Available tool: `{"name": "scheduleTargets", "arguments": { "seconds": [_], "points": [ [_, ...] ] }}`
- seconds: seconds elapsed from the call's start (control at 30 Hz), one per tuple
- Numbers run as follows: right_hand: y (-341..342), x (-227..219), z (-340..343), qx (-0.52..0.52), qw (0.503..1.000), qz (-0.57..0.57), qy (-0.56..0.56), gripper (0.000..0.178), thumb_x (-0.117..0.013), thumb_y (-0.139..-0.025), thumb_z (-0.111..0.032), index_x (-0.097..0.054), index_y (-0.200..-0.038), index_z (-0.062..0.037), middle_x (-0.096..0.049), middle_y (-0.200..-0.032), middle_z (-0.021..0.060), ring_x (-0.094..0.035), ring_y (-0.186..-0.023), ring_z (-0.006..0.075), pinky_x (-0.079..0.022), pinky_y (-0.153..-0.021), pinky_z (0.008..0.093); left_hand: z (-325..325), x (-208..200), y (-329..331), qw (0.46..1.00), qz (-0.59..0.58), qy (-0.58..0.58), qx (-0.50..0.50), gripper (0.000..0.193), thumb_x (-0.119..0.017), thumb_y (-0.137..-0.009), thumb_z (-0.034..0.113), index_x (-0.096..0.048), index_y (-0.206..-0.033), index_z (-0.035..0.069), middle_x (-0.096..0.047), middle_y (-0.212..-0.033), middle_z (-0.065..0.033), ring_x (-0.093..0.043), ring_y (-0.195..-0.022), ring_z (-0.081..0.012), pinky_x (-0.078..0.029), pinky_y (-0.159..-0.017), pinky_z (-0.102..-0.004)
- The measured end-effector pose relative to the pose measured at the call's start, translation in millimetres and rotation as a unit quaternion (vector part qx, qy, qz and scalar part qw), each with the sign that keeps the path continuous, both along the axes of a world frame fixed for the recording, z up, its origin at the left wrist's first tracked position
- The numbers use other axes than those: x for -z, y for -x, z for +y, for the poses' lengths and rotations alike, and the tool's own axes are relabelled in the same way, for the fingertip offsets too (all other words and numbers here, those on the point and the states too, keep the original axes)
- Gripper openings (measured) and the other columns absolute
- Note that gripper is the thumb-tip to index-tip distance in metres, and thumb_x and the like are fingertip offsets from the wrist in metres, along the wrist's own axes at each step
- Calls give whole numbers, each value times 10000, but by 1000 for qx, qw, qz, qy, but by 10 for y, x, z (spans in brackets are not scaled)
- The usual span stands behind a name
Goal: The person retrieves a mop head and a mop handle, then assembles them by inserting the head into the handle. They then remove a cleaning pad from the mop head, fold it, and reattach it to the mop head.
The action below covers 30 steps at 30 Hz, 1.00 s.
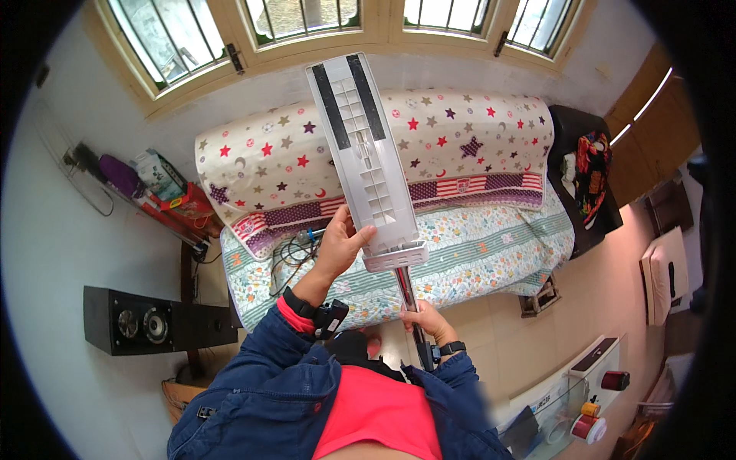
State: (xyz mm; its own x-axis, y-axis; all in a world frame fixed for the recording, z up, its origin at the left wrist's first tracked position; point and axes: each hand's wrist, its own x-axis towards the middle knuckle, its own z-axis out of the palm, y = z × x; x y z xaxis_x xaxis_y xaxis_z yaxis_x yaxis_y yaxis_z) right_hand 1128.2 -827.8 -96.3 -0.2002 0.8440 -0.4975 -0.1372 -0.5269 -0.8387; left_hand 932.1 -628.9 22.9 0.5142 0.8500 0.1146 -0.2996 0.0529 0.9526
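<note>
A flat mop is held up in front of me, its long pale grey head (372, 176) raised and its ribbed underside facing me. Two black strips run along the far half of that underside. My left hand (341, 244) grips the left edge of the head near its lower end, thumb lying on the plate. Below the head, a shiny metal handle (404, 287) leads down toward my body. Around this handle my right hand (429, 320) is closed. No pad or cloth covers the head.
Behind the mop stands a sofa draped with a star-patterned blanket (475, 123) and a floral sheet (491, 253). Coiled cable (287, 257) lies on its left part. A black speaker (146, 322) is at left. At lower right, a table (552, 383) carries spools.
</note>
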Motion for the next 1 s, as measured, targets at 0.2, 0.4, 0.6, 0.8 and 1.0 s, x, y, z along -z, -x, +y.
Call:
{"name": "scheduleTargets", "arguments": {
  "seconds": [0.2,0.4,0.6,0.8,1.0],
  "points": [
    [22,148,81,50,999,4,-6,198,-738,-890,-216,-643,-922,-46,-609,-687,8,-589,-617,112,-473,-586,272,166,108,-175,998,7,22,65,470,-652,-955,76,-422,-1360,12,-646,-1222,-118,-627,-1102,-167,-503,-953,-325],
    [4,401,378,187,968,-166,2,242,-774,-871,-248,-637,-874,-49,-604,-713,-23,-551,-633,79,-449,-576,260,347,778,-342,979,61,74,181,482,-587,-1022,199,-385,-1433,49,-617,-1199,-82,-615,-1051,-141,-540,-863,-300],
    [-359,607,177,323,882,-330,97,250,-761,-882,-196,-603,-788,-28,-593,-659,-5,-542,-608,92,-436,-563,282,595,2694,-261,916,297,209,173,494,-668,-947,266,-495,-1363,64,-626,-1048,-91,-619,-925,-158,-543,-743,-302],
    [-665,822,96,430,822,-362,95,256,-701,-899,-111,-527,-716,-66,-571,-651,24,-566,-610,115,-438,-578,276,937,4291,-541,830,432,328,128,553,-725,-896,222,-469,-1347,32,-618,-958,-82,-605,-826,-183,-550,-655,-348],
    [-842,903,156,492,784,-347,149,174,-662,-928,-67,-532,-812,-61,-591,-709,34,-589,-666,121,-473,-654,273,1315,5166,-1393,787,353,506,-8,414,-735,-903,283,-556,-1191,45,-594,-962,-68,-556,-813,-174,-505,-677,-368]
  ]
}}
